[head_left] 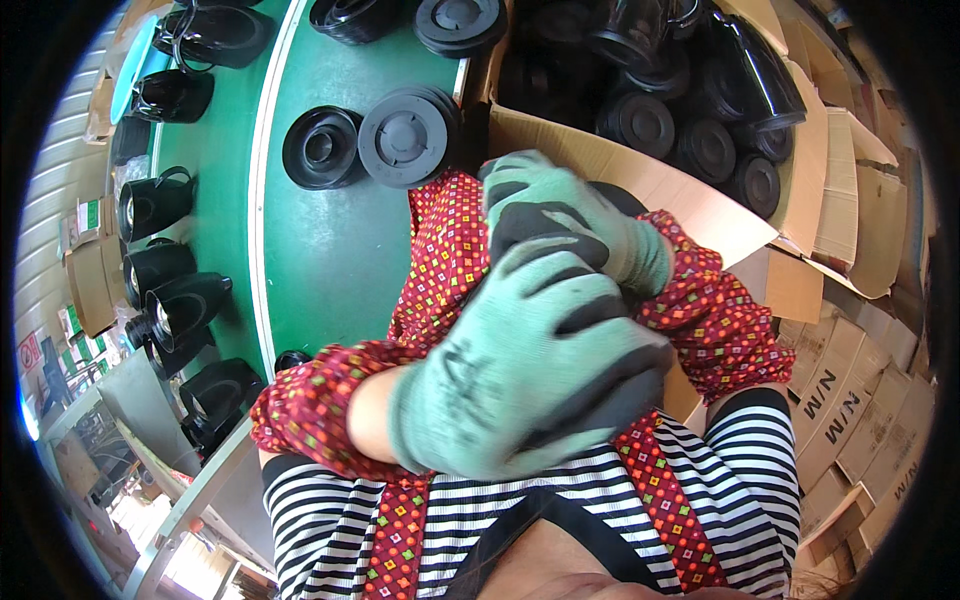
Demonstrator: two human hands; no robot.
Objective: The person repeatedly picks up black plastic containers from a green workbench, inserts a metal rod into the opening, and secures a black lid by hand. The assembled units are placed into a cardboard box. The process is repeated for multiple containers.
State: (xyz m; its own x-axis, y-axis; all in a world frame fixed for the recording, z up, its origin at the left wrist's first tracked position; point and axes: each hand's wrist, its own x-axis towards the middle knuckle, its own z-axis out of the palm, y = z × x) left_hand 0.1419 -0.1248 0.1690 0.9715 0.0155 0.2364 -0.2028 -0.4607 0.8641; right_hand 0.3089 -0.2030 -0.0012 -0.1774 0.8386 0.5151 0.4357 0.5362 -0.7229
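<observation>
My left hand [520, 365], in a green glove with black coating, is in front of my chest, its fingers curled. Just beyond it my right hand [585, 215], gloved alike, is bent toward it. A dark rounded part [620, 197] shows behind the right glove. The gloves cover most of whatever lies between the hands, so I cannot tell its kind. To the left on the green table [335, 240] sit a black round base with a raised centre [321, 148] and a stack of black discs [404, 138].
An open cardboard box [630, 170] at the far right holds black discs and glossy black jugs [755, 75]. More black jugs [190, 305] line the table's left side. Further black disc stacks [460, 22] stand at the back. Cartons [840, 390] are piled on the right.
</observation>
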